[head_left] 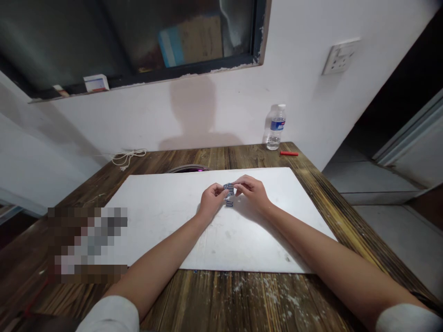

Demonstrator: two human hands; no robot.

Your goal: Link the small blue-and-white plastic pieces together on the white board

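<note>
Over the middle of a white board both my hands meet on a small blue-and-white patterned piece, which looks like folded paper. My left hand pinches its left side with thumb and fingers closed. My right hand pinches its upper right side, fingers curled. The piece hangs between the fingertips just above the board.
The board lies on a wooden table. A clear water bottle and a red marker stand at the back right by the wall. A coiled white cord lies back left. A dark round rim shows behind the board.
</note>
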